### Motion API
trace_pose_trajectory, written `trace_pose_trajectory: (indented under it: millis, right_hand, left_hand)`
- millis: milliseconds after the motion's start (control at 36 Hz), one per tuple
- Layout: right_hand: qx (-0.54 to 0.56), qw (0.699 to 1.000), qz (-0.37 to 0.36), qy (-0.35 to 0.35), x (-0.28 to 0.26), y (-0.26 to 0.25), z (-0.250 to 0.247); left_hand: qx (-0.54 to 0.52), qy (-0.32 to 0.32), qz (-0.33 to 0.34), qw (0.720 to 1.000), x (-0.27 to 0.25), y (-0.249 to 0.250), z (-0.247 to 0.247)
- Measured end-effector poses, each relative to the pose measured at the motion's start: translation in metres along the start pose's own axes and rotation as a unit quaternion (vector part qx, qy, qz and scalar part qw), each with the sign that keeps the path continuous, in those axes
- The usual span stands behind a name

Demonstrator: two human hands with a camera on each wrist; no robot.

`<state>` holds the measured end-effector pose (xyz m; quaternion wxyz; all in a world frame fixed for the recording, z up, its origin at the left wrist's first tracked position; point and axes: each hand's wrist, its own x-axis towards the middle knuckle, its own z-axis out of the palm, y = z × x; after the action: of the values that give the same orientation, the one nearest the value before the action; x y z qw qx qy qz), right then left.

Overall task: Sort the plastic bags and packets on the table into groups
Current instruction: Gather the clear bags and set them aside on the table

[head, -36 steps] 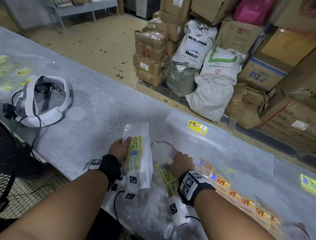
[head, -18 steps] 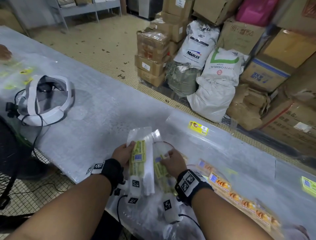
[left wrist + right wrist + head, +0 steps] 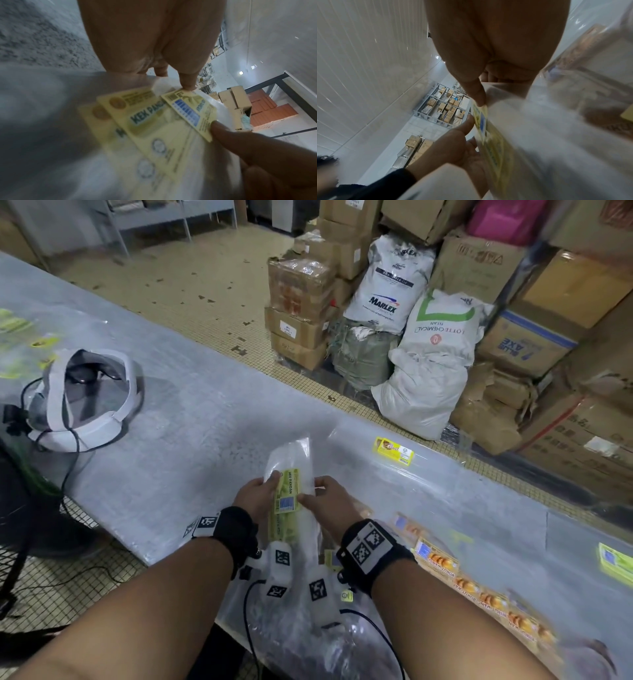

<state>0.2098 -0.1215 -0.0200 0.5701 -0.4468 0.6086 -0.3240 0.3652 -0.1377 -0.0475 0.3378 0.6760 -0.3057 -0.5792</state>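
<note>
Bags (image 3: 291, 474) pinched between both hands

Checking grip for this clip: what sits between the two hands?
In the head view, a stack of clear bags with yellow labels, gripped by the left hand and right hand from either side.

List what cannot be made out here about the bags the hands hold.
- Number of Kek Pandan bags: the left wrist view shows overlapping labels, blurred; no count.
- Left hand fingers behind the stack: hidden by the bags, head view.
- Right hand fingers: hidden by the plastic, right wrist view.
- Orange-printed packets: text motion-blurred, head view.
</note>
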Motion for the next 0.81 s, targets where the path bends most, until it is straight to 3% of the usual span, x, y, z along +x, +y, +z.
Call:
trace_pose_trajectory:
  millis: [167, 250, 361, 556, 806]
  right_hand:
    - [-0.017, 1.000, -0.003, 0.012, 0.002, -0.004, -0.001]
    - [-0.022, 1.000, 0.004, 0.018, 0.003, -0.005, -0.007]
    - [-0.030, 0.999, 0.017, 0.025, 0.000, -0.001, -0.021]
    - [-0.224, 0.969, 0.057, 0.082, -0.009, 0.027, -0.060]
    - [-0.276, 0.952, 0.095, 0.092, -0.030, 0.056, -0.091]
  left_hand:
    - [-0.013, -0.042, -0.032, 0.999, 0.010, -0.002, -0.005]
    - [-0.060, -0.060, -0.003, 0.996, -0.002, 0.007, 0.000]
    - [-0.007, -0.046, 0.037, 0.998, 0.003, 0.009, 0.000]
    - [0.014, -0.060, 0.040, 0.997, 0.016, 0.000, -0.011]
    - [0.037, -0.073, 0.031, 0.996, 0.008, 0.001, -0.011]
